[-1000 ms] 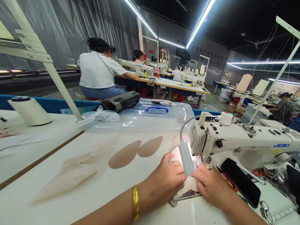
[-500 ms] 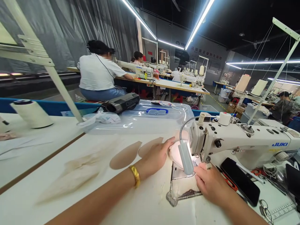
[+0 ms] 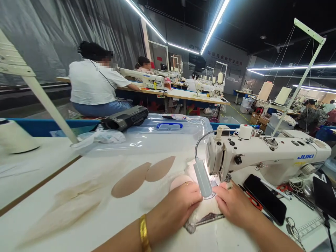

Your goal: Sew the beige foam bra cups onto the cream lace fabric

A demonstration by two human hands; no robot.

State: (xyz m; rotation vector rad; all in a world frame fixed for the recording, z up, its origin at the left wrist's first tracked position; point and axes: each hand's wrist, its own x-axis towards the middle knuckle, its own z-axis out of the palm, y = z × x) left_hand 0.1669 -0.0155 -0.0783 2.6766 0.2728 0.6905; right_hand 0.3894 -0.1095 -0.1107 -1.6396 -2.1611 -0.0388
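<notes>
A pale pink, rounded fabric piece point(image 3: 180, 181) lies at the needle area of a white JUKI sewing machine point(image 3: 267, 154). My left hand point(image 3: 183, 197) rests over its near side, fingers curled down and pressed together on the fabric. Right of the needle, my right hand point(image 3: 232, 201) has thumb and fingers bent together close to the needle plate; what lies between them is hidden. A grey lamp head point(image 3: 203, 178) on a bendy neck shines there and covers part of the fabric and the fingertips.
Two brown leaf-shaped pieces point(image 3: 131, 180) and sheer beige fabric point(image 3: 70, 199) lie to the left. A phone point(image 3: 265, 197), orange-handled scissors point(image 3: 253, 201) and a ruler point(image 3: 311, 225) sit right. Behind are a clear plastic box lid point(image 3: 147, 140), a thread cone point(image 3: 17, 136) and a seated co-worker point(image 3: 97, 82).
My left hand has drawn back toward me and closed from a stretched-out pose. The pink fabric has shifted left and nearer. My right hand stays by the needle; the view has turned slightly.
</notes>
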